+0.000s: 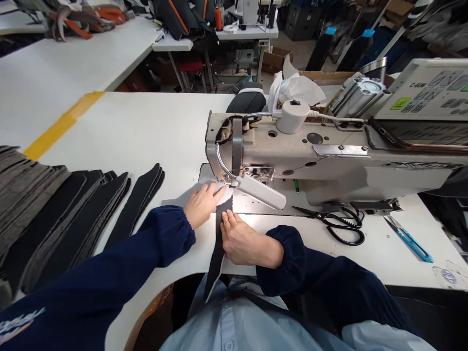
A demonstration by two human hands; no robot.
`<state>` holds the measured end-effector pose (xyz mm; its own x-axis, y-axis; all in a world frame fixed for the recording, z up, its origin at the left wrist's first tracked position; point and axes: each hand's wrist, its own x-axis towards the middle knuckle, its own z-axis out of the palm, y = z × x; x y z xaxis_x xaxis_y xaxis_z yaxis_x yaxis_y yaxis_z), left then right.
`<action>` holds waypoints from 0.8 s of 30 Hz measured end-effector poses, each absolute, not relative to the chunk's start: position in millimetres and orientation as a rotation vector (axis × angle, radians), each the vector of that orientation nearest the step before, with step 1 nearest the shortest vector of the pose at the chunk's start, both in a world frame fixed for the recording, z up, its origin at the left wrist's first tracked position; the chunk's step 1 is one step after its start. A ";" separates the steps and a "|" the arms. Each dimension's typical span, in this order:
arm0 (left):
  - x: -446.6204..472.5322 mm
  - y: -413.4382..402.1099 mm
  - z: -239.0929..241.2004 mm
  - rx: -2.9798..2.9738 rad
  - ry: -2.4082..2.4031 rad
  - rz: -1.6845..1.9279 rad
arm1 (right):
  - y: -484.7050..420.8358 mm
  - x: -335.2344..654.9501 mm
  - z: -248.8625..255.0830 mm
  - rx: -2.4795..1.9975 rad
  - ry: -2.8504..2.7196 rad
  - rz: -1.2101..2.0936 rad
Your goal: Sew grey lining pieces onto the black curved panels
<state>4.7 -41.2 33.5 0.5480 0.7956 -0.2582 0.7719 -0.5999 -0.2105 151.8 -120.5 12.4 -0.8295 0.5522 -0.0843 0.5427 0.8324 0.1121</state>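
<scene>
At the sewing machine, my left hand lies on a pale grey-white piece of fabric, its fingers stretched towards the needle area. My right hand rests on a black fabric strip, fingers extended flat along it. The strip runs from under the presser foot area down over the table's front edge. Where the strip and the pale piece meet, a scalloped pale edge shows. A white lamp head hides part of the needle area.
Stacks of black fabric pieces and grey-sided pieces lie at left. Black scissors and blue thread snips lie at right. A control panel stands at the back right. Yellow tape crosses the table.
</scene>
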 end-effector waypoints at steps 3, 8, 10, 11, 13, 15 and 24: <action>-8.0 -45.0 38.2 -2.663 -1.310 0.577 | -119.6 151.8 15.2 0.874 2.891 0.106; -20.2 -49.6 39.4 -2.709 -1.225 0.455 | -117.9 152.6 20.7 0.905 2.895 0.055; -20.2 -52.0 42.5 -2.748 -1.232 0.453 | -117.8 153.0 22.9 0.901 2.903 0.032; -19.1 -53.3 44.9 -2.765 -1.242 0.484 | -118.2 153.1 23.9 0.894 2.903 0.026; -15.6 -55.9 50.7 -2.792 -1.263 0.571 | -119.6 153.1 25.6 0.880 2.901 0.021; -11.5 -58.3 55.6 -2.823 -1.281 0.645 | -121.9 152.8 26.1 0.862 2.909 0.030; 0.2 -63.7 52.0 -2.983 -1.237 0.671 | -135.7 148.1 12.6 0.838 2.952 0.252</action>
<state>0.2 -63.7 52.0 0.6381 0.6426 -0.4241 0.7059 -0.7082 -0.0108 148.1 -135.7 12.6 -0.8499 0.5267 -0.0154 0.5165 0.8385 0.1738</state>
